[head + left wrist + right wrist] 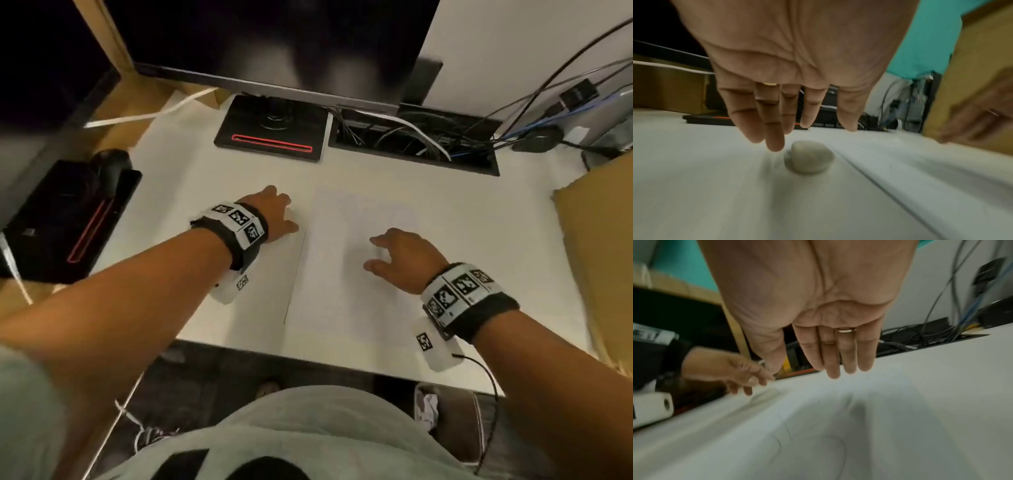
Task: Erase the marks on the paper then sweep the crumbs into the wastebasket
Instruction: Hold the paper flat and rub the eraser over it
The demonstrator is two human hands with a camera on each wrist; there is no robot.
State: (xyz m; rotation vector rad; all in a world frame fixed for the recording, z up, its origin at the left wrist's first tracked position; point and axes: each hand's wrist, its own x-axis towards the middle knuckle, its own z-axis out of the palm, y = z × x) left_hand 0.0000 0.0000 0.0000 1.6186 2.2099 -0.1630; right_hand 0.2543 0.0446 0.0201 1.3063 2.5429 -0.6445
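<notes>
A white sheet of paper (342,301) lies in the middle of the white desk (191,192). Faint curved pencil marks (785,431) show on the paper (879,418) in the right wrist view. A rounded whitish eraser (809,157) sits on the desk just left of the paper's edge (920,170). My left hand (277,212) (809,113) hovers over the eraser with straight fingers, just short of touching it. My right hand (387,253) (828,353) hangs flat above the paper, holding nothing. A wastebasket (424,404) with crumpled paper stands below the desk's front edge.
A black monitor stand (270,126) and an open cable tray (411,140) line the back of the desk. A black device (68,212) sits at the left edge, a cardboard box (599,257) at the right.
</notes>
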